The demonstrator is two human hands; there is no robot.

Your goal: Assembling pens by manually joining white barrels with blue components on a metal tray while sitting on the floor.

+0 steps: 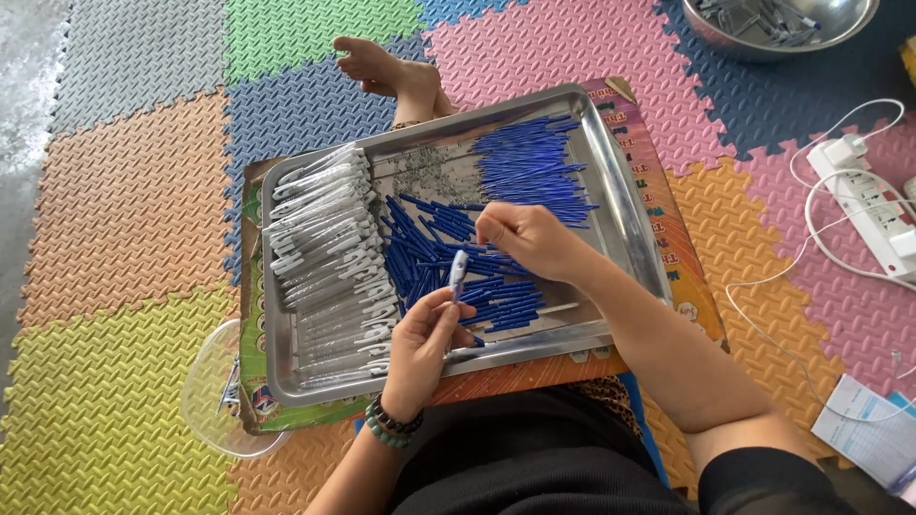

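Observation:
My left hand (422, 345) holds a partly assembled pen (459, 274) upright over the near edge of a steel tray (625, 205). My right hand (530, 239) reaches into a pile of short blue pen parts (434, 248) in the tray's middle, fingertips pinched at the pile; whether it holds a piece I cannot tell. A row of clear pen barrels with white clips (329, 257) fills the tray's left side. Long thin blue refills (530, 167) lie at the far right. A small heap of tiny metal springs (425, 172) lies at the far middle.
The tray rests on a flat printed cardboard box (658, 215) over my lap, on coloured foam floor mats. A clear plastic bowl (215, 391) sits at the left. A steel bowl of parts (778, 24) is far right. A white power strip with cables (863, 205) lies right. A bare foot (382, 67) is beyond the tray.

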